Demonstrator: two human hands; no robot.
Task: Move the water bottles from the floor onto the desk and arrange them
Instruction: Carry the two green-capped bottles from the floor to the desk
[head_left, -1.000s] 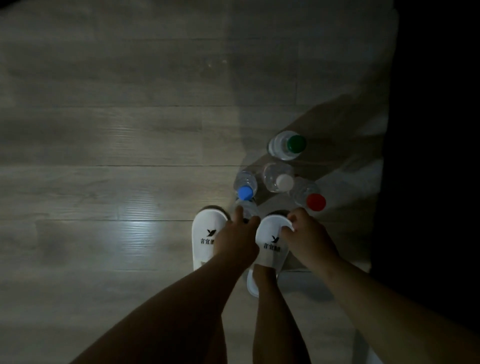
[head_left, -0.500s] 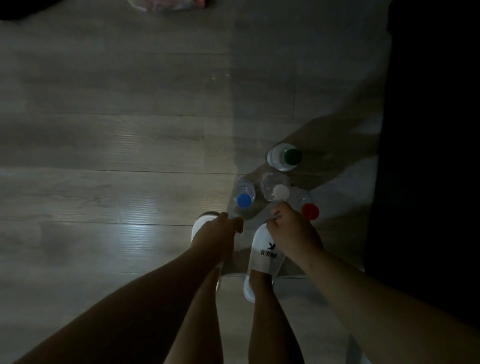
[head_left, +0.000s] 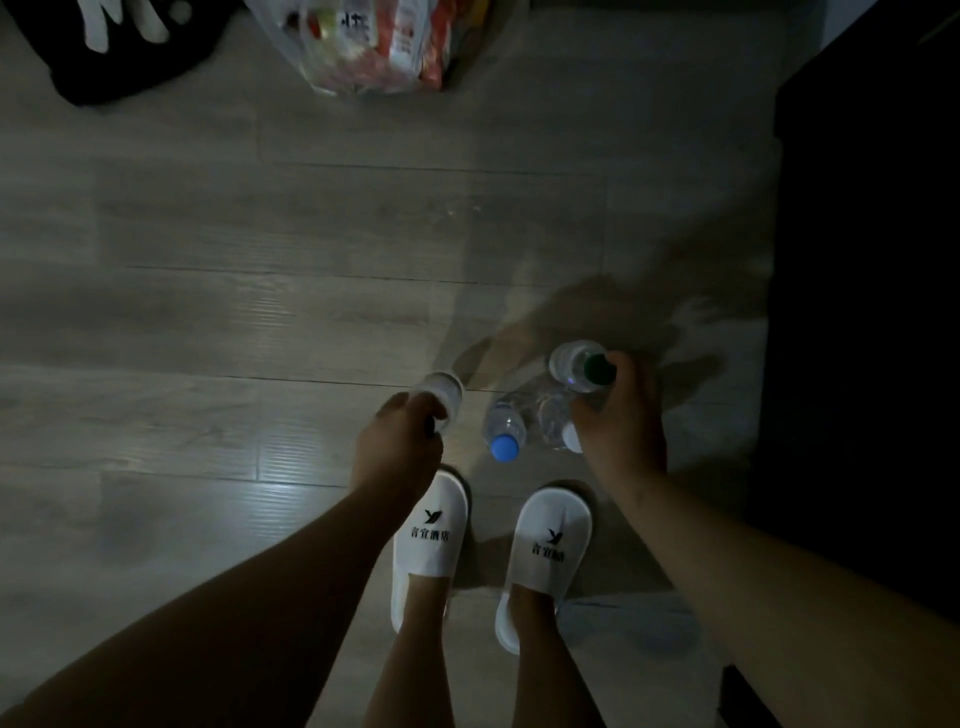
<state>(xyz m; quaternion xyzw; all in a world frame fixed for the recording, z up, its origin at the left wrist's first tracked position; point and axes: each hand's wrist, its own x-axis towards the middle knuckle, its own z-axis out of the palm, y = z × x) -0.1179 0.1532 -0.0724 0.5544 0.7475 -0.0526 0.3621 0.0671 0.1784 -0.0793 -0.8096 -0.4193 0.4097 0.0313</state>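
Beside dark furniture edge (head_left: 852, 312), left hand (head_left: 397, 447) grasping clear bottle (head_left: 447, 388), right hand (head_left: 621, 421) grasping green-capped bottle (head_left: 571, 364)

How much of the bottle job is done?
Nothing looks finished: no bottle on a desk is in view. In hand: the left hand grips a pale bottle and the right hand grips the green-cap bottle. Left: the blue-cap bottle and white-cap bottle stand on the floor.
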